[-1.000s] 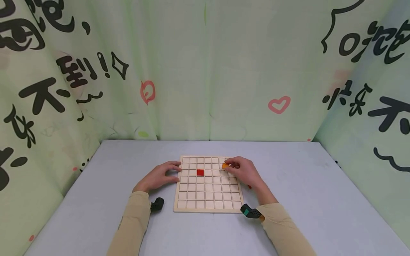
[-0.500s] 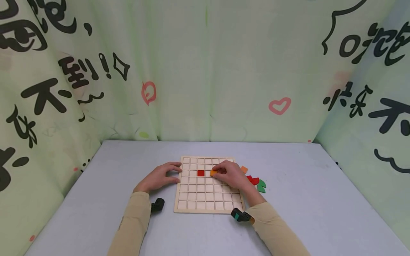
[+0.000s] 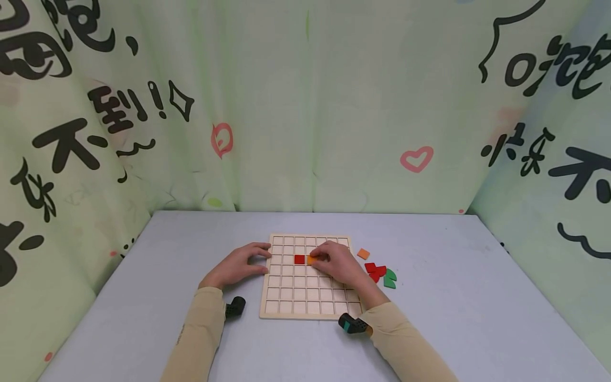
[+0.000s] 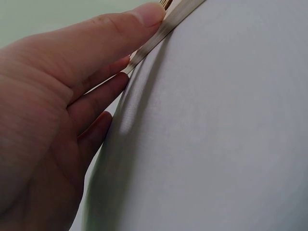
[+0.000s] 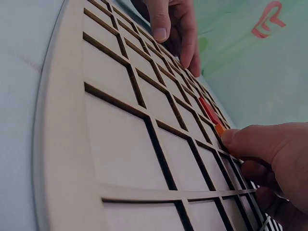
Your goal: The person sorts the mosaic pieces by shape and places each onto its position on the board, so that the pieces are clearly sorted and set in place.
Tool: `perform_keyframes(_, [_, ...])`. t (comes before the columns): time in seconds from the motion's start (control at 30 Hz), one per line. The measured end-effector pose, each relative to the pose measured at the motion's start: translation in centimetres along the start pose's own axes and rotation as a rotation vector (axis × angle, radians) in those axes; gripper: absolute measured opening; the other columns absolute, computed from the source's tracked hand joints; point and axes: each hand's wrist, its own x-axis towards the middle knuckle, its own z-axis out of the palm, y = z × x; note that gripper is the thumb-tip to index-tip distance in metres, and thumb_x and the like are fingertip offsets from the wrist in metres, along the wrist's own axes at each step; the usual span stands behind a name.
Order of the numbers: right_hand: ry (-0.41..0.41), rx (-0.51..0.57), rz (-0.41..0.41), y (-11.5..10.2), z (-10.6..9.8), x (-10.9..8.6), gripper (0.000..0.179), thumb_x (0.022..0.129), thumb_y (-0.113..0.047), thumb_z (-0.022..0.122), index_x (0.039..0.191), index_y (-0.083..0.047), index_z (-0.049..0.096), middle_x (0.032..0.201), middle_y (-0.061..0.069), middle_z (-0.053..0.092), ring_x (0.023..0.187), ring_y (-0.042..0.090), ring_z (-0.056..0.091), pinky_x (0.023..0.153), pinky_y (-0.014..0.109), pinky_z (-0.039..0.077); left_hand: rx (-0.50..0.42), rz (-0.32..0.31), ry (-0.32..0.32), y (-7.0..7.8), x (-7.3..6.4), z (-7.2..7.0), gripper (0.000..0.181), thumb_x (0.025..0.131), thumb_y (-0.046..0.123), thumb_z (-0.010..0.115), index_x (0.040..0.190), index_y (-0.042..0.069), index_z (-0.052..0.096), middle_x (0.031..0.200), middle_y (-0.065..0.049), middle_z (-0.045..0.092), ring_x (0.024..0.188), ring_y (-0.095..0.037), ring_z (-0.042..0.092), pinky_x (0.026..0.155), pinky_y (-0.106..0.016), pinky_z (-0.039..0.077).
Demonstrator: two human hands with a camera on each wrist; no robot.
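A light wooden grid board (image 3: pixel 285 293) lies on the table with a red square tile (image 3: pixel 299 259) in one of its cells. My right hand (image 3: pixel 340 264) pinches an orange square tile (image 3: pixel 311 260) between thumb and fingers at the cell just right of the red one. In the right wrist view that orange tile (image 5: pixel 219 129) shows beside the red tile (image 5: pixel 209 110), partly covered by the thumb. At the board's left edge rests my left hand (image 3: pixel 237 265), its thumb and fingers spread; the left wrist view shows the fingertips against the board's rim (image 4: pixel 179 16).
Right of the board, on the white table (image 3: pixel 444 276), lie a loose orange square (image 3: pixel 363 253), several red pieces (image 3: pixel 375 270) and green curved pieces (image 3: pixel 390 278). A pale green printed curtain (image 3: pixel 353 106) stands behind the table and along its sides.
My right hand has carried the orange tile leftward across the board to beside the red tile, uncovering the loose pieces at the right. The left hand has stayed at the board's edge.
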Motion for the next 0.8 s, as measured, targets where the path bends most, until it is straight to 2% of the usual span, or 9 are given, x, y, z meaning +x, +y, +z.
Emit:
perform_keyframes(0.4, [0.026,0.001,0.023,-0.12,0.31,0.03,0.019,0.088,-0.014,0.074,0.106,-0.011,0.074,0.106,0.001,0.067,0.089,0.015,0.057,0.082,0.032,0.052,0.004,-0.011,-0.002,-0.02,-0.06,0.05,0.038,0.085,0.023,0.077,0.12,0.011,0.068,0.147,-0.001,0.047,0.141,-0.025,0.036,0.115,-0.043,0.032])
perform_keyframes(0.8, [0.04,-0.02,0.022,-0.16,0.48,0.1,0.017,0.088,-0.013,0.074,0.105,-0.011,0.076,0.103,0.002,0.065,0.082,0.013,0.054,0.075,0.028,0.05,0.019,-0.012,-0.003,-0.17,0.14,0.06,0.04,0.085,0.026,0.077,0.121,0.011,0.067,0.148,-0.001,0.047,0.141,-0.026,0.035,0.115,-0.044,0.031])
